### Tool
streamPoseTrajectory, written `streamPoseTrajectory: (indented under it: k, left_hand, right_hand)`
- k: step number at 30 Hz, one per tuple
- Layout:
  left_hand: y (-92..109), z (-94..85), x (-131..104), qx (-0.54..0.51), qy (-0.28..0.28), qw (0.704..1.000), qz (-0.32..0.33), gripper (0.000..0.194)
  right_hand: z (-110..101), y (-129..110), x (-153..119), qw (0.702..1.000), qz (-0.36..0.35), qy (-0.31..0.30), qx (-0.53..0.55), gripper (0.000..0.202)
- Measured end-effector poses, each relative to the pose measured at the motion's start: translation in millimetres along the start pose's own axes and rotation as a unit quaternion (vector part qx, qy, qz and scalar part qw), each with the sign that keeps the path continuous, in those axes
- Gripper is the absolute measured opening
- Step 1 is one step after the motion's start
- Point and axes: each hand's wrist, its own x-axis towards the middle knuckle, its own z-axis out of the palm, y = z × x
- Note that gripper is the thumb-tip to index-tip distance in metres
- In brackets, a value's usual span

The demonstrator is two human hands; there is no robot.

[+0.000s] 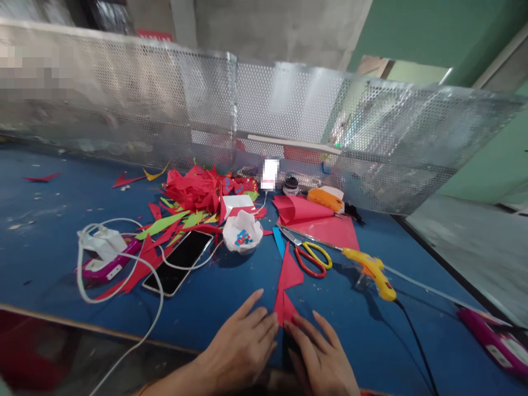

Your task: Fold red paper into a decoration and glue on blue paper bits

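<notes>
Honestly, that red paper cutout (280, 302) looks flimsy, so pinch its near edge; can't tell if left hand (243, 336) or right hand (319, 352) grips it.

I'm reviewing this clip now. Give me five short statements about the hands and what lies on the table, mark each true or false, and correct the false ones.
1. The left hand and the right hand are both at the near end of the folded red paper. True.
2. The scissors have two green handles. False: the scissors have one red and one yellow handle.
3. The yellow glue gun lies to the right of the scissors. True.
4. The white bowl is empty. False: the white bowl holds small blue and red pieces.
5. The dark-screened phone lies to the left of the bowl. True.
</notes>
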Motion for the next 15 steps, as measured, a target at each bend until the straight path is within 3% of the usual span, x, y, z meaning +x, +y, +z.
streamPoseTrajectory:
  k: [9, 12, 15]
  left_hand:
    - [-1.1, -3.0, 1.5, -0.066, -0.052, 0.996, -0.031, 0.022]
    - [-4.0, -4.0, 5.1, -0.133, -0.047, 0.987, -0.08, 0.017]
    - [-6.6, -5.8, 11.9, -0.176, -0.064, 0.965, -0.184, 0.011]
  right_hand:
    - [-24.7, -7.2, -6.8, 0.993, 0.051, -0.107, 0.011, 0.033]
    - [-29.3, -4.1, -1.2, 0.988, 0.059, -0.139, 0.037, 0.03]
    - [-35.7, 3.8, 10.6, 0.977, 0.102, -0.17, 0.082, 0.026]
